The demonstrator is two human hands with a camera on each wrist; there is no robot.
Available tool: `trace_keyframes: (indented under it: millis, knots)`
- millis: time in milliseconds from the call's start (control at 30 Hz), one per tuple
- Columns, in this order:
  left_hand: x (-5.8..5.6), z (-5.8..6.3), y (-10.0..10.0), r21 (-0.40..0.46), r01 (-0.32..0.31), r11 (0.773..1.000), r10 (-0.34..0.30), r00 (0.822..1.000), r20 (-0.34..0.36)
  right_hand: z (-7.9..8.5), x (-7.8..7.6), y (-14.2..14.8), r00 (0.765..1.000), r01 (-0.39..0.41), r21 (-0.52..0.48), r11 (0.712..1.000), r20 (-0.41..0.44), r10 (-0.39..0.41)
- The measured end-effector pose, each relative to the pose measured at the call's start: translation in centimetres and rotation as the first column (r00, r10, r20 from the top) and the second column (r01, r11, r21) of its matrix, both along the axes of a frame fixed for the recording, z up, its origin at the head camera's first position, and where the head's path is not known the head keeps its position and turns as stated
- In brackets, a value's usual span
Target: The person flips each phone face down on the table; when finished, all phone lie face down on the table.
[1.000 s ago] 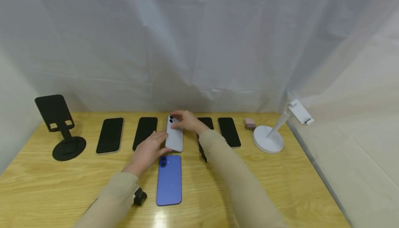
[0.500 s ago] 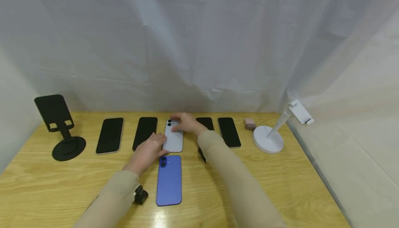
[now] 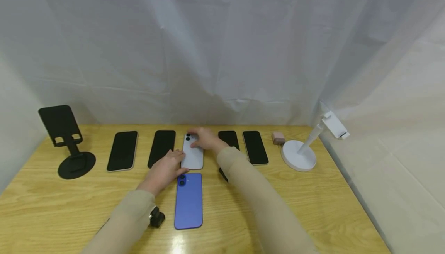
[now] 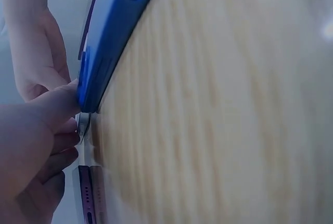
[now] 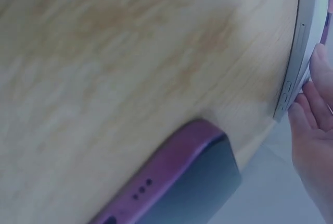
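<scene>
A white phone (image 3: pixel 194 158) lies back up on the wooden table in the head view, its two camera lenses near the far end. My left hand (image 3: pixel 163 172) holds its near left corner, fingers along the left edge and thumb by the near edge. At the far end, my right hand (image 3: pixel 208 139) grips the phone, thumb on its back and fingers at the far edge. The right wrist view shows fingertips of the right hand (image 5: pixel 315 151) at the phone's end. Just in front lies a blue phone (image 3: pixel 189 204), back up, close to my left thumb.
Dark-screened phones lie in a row: one (image 3: pixel 123 151) and another (image 3: pixel 162 149) leftward, one (image 3: pixel 228 138) partly behind my right arm, one (image 3: pixel 255 148) beyond. A black phone stand (image 3: pixel 77 165) is far left. A pink charger (image 3: pixel 278 138) and white stand (image 3: pixel 299 155) are right.
The white phone has shifted slightly left and now lies flatter and straighter. My right hand has moved with it at its far end; my left hand has barely moved.
</scene>
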State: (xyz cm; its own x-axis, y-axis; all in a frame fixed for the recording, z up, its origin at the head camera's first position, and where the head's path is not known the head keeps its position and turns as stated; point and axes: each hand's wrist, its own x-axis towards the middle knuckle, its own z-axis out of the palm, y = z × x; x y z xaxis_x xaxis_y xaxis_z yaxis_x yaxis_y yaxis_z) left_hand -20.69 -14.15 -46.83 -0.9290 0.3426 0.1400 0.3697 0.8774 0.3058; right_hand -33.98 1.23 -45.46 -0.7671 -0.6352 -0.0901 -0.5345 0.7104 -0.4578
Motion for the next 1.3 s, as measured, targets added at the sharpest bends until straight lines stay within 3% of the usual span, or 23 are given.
trace_keyframes:
  millis: [333, 467, 700, 867, 1033, 1167, 1300]
  knots:
    - [0.1, 0.0, 0.0, 0.026, -0.023, 0.999, 0.022, 0.999, 0.029, 0.1, 0.4, -0.3, 1.000, 0.023, 0.048, 0.999, -0.021, -0.022]
    - [0.4, 0.1, -0.2, 0.082, -0.043, 0.996, 0.041, 0.999, 0.028, 0.0, 0.4, -0.3, 0.999, 0.023, 0.049, 0.999, -0.024, -0.022]
    - [1.2, 0.7, -1.6, 0.263, -0.143, 0.954, 0.126, 0.989, 0.078, 0.1, 0.6, -0.3, 0.999, 0.028, 0.062, 0.998, -0.020, -0.027]
    - [1.5, 1.3, -3.6, 0.295, -0.221, 0.930, 0.209, 0.975, 0.073, 0.4, 0.5, -0.2, 0.999, 0.028, 0.078, 0.997, -0.029, -0.026]
    - [2.4, 2.1, -5.8, 0.337, -0.272, 0.901, 0.274, 0.961, 0.042, 0.6, 0.1, -0.1, 0.998, -0.024, 0.112, 0.993, -0.057, 0.031]
    - [3.0, 2.2, -7.1, 0.363, -0.279, 0.889, 0.288, 0.957, 0.030, 1.0, -0.1, -0.2, 0.996, -0.064, 0.107, 0.992, -0.059, 0.071]
    - [3.2, 1.7, -7.6, 0.371, -0.281, 0.885, 0.279, 0.958, 0.058, 1.5, 0.0, -0.8, 0.998, -0.052, 0.047, 0.998, -0.043, 0.054]
